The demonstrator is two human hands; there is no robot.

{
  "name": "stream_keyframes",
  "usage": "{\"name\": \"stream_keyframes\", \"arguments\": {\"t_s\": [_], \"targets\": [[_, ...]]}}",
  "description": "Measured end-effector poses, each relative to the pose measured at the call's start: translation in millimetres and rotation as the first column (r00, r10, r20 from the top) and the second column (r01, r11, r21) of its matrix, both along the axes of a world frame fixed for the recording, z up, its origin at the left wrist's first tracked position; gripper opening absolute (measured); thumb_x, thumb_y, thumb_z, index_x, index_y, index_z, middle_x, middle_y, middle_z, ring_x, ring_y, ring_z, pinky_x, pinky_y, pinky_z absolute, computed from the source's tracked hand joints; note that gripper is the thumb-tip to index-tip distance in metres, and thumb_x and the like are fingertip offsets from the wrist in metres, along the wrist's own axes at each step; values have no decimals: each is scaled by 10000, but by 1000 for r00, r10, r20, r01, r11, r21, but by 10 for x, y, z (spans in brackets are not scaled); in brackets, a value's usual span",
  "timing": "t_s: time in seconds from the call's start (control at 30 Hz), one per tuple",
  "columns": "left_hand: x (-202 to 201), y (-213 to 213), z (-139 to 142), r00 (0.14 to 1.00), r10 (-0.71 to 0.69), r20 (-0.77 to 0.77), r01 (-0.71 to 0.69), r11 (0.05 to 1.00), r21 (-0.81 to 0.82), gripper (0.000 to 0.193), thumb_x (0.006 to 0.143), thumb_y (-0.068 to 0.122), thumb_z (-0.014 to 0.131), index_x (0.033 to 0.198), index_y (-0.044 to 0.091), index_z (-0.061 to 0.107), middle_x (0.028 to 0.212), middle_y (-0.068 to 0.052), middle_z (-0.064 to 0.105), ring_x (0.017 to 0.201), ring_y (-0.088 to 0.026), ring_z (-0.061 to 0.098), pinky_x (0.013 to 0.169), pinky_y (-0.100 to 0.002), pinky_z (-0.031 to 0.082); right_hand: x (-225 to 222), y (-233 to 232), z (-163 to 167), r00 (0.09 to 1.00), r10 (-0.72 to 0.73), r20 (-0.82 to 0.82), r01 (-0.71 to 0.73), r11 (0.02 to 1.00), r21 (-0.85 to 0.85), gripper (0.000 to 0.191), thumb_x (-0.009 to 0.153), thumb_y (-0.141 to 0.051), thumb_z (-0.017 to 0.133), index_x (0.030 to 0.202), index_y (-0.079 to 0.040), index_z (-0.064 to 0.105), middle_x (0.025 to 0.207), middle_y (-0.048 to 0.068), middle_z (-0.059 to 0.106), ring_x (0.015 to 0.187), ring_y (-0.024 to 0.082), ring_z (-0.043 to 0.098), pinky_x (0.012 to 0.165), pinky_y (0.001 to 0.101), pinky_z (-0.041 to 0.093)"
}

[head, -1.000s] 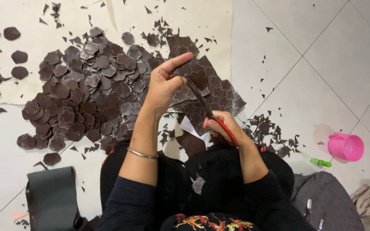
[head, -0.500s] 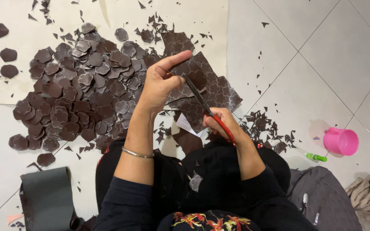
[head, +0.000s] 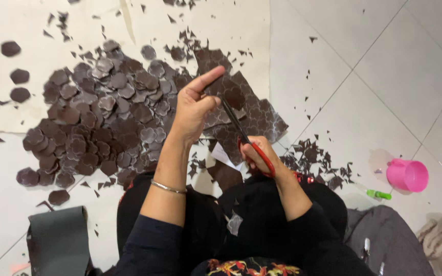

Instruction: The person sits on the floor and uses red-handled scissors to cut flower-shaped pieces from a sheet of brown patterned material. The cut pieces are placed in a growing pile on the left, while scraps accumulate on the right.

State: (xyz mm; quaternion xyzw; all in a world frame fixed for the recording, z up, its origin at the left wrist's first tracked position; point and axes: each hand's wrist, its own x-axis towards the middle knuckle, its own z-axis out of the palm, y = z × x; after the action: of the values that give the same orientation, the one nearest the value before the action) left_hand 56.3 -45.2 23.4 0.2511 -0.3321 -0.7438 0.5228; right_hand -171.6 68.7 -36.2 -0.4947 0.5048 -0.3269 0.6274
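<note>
From my seat I count two hands in the middle of the frame. The left hand (head: 194,105) is raised with its index finger stretched out and the other fingers (head: 208,102) pinching a small dark piece that I can barely make out against the pile behind it. The right hand (head: 257,153) is clenched through the red handles of one pair of scissors (head: 241,137), whose dark blades run up and left to meet the left hand's pinch.

Left of centre lies one heap of dark brown scalloped cut-outs (head: 93,122), too many and too overlapped for me to count. Three lie apart in the upper left, and a couple of loose ones sit at the heap's lower left edge. One larger dark patterned sheet (head: 254,115) lies just right of the left hand, under the blades. Small dark offcuts (head: 318,158) are scattered on the tiled floor (head: 384,61) right of centre.

I see one container, a pink cup (head: 407,175) at the right edge; I cannot tell what is inside. One green marker (head: 378,194) lies just below it. One grey roll (head: 57,240) sits at the lower left.
</note>
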Motion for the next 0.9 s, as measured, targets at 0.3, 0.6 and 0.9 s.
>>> {"name": "stream_keyframes", "arguments": {"t_s": [0.3, 0.6, 0.9], "targets": [[86, -25, -59, 1000, -11, -19, 10, 999, -46, 705, 792, -131, 588, 1479, 26, 597, 788, 23, 620, 610, -7, 484, 577, -169, 395, -96, -22, -59, 998, 56, -31, -58, 997, -52, 652, 853, -712, 688, 737, -84, 560, 593, -33, 504, 478, 37, 462, 415, 203, 354], [0, -14, -20, 860, 279, 427, -174, 947, -270, 678, 804, -63, 622, 1465, 83, 579, 1075, -32, 744, 816, -10, 650, 735, -191, 547, -346, -106, 4, 996, 80, 37, -77, 994, -74, 551, 904, -622, 645, 841, -75, 659, 607, -46, 538, 477, 44, 516, 425, 201, 403], [-199, 81, -104, 810, 191, 555, -70, 970, -232, 705, 836, -71, 640, 1491, 176, 560, 1079, 3, 652, 683, -48, 564, 610, -216, 507, -226, -172, -38, 952, -292, 87, 300, 950, -91, 433, 976, -443, 656, 959, -10, 668, 775, 47, 668, 660, 132, 685, 589, 226, 546]]}}
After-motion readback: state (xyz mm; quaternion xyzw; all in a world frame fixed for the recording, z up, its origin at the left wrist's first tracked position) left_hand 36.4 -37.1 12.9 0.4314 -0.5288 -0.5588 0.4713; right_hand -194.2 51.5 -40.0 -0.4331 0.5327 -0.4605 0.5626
